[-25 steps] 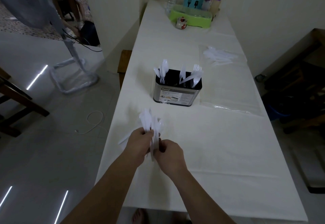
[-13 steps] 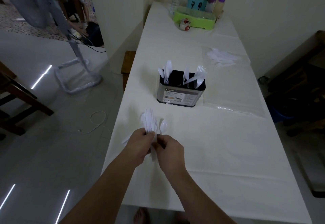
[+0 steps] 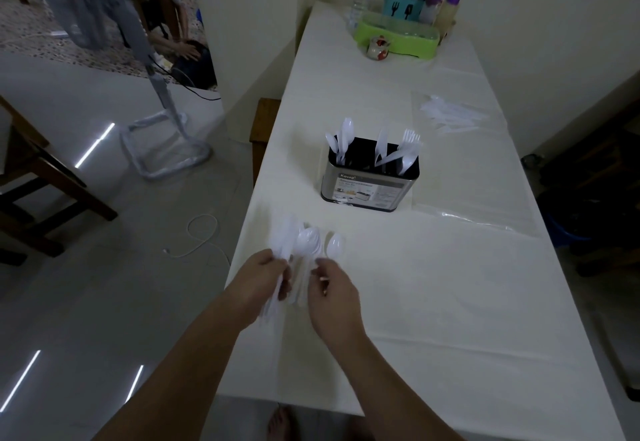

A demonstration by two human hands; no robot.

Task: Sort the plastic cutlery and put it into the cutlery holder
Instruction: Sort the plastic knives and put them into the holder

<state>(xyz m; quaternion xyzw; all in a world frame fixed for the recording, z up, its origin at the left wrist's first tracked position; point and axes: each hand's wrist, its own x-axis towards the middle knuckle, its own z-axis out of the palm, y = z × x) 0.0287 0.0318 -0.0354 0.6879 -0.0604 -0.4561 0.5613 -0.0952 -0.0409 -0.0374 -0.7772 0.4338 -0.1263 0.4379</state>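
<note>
Both hands work a bunch of white plastic cutlery over the near end of the table.

The left hand (image 3: pixel 265 276) reaches in from the lower left, forearm angled up and right, fingers curled round a bundle of white cutlery (image 3: pixel 289 250) whose ends fan up and away past the knuckles. Just to its right, the right hand (image 3: pixel 330 293) comes in from the lower right with fingers bent, thumb and fingertips pinching the handle of a single spoon (image 3: pixel 335 244); its bowl stands just beyond that hand, beside the bundle. The two hands sit close together, nearly touching. Well beyond them on the white table (image 3: pixel 433 284) stands the cutlery holder (image 3: pixel 369 186), upright, with spoons, knives and forks sticking out of its compartments. Farther off, beyond and right of the right hand, a loose pile of cutlery (image 3: pixel 450 116) lies on clear plastic.
</note>
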